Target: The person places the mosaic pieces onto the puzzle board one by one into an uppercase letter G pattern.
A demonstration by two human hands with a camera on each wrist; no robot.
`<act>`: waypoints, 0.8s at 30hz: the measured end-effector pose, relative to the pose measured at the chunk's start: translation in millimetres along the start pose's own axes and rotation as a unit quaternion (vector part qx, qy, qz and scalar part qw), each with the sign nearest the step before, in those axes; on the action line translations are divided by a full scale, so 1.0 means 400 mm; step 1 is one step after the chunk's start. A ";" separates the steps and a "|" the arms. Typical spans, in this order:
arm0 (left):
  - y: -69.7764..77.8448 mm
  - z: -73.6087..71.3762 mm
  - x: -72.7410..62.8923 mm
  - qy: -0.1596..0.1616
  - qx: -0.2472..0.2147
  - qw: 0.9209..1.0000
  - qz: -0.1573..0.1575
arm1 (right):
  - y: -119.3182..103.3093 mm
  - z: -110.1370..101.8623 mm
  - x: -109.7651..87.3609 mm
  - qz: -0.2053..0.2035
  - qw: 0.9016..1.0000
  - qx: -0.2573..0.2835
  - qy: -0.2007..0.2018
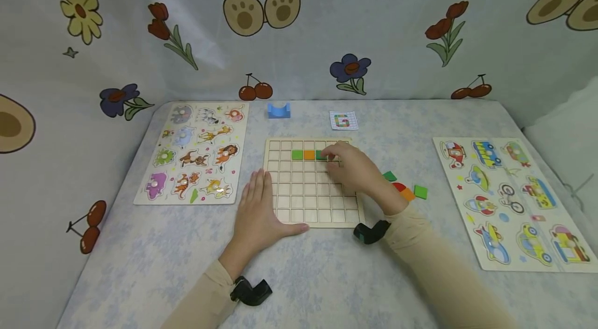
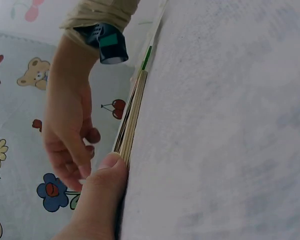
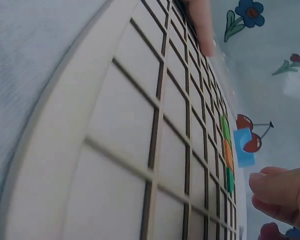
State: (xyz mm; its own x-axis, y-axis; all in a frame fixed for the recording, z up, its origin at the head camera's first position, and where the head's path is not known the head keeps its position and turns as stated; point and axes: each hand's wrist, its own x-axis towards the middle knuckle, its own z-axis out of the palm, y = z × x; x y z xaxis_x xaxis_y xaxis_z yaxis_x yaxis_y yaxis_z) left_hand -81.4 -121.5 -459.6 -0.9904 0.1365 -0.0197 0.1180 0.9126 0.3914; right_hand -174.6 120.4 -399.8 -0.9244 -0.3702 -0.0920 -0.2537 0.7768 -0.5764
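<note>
A wooden grid board (image 1: 299, 218) lies on the table. Along one of its upper rows sit a light green tile (image 1: 297, 154), an orange tile (image 1: 309, 154) and a dark green tile (image 1: 320, 154). My left hand (image 1: 257, 209) rests at the board's left side with fingers straight, its thumb (image 2: 102, 187) along the front edge. Over the board's upper right, my right hand (image 1: 352, 168) has loosely bent fingers, with the fingertips right by the dark green tile. In the right wrist view, the thumb and finger (image 3: 277, 192) show beside that tile with nothing visible between them.
Loose pieces lie right of the board: a dark green one (image 1: 390, 176), a red one (image 1: 399, 186), an orange one (image 1: 408, 194) and a green square (image 1: 421, 192). Behind are a blue stand (image 1: 279, 111) and a pattern card (image 1: 343, 120). Animal (image 1: 191, 150) and vehicle puzzle boards (image 1: 509, 199) flank the grid.
</note>
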 end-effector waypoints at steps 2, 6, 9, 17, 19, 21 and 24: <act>0.000 0.000 0.000 0.002 0.000 1.000 0.000 | 0.032 -0.024 -0.028 0.001 1.000 -0.005 0.001; 0.001 0.000 0.000 0.003 -0.002 1.000 -0.001 | 0.103 -0.072 -0.078 0.006 1.000 -0.029 -0.004; 0.002 0.000 -0.001 -0.002 -0.006 1.000 -0.001 | 0.152 -0.105 -0.114 0.029 0.999 -0.043 -0.011; 0.003 0.001 0.000 -0.002 -0.001 1.000 -0.002 | 0.229 -0.141 -0.166 0.079 0.996 -0.030 -0.038; 0.002 0.001 0.000 -0.002 -0.001 1.000 -0.002 | 0.235 -0.142 -0.169 0.086 0.995 -0.024 -0.041; 0.002 0.002 0.000 -0.002 -0.002 1.000 -0.001 | 0.239 -0.142 -0.169 0.088 0.995 -0.023 -0.043; 0.002 0.003 0.000 0.000 -0.005 1.000 -0.002 | 0.242 -0.146 -0.163 0.095 0.994 -0.020 -0.047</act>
State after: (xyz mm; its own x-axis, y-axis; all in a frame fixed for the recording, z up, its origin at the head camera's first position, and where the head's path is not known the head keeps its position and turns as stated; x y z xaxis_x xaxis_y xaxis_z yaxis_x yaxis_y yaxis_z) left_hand -81.1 -120.4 -460.5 -0.9908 0.1335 -0.0206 0.1142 0.9091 0.4006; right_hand -155.5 249.6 -402.2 -0.9266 -0.2592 -0.2723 -0.0896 0.8557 -0.5097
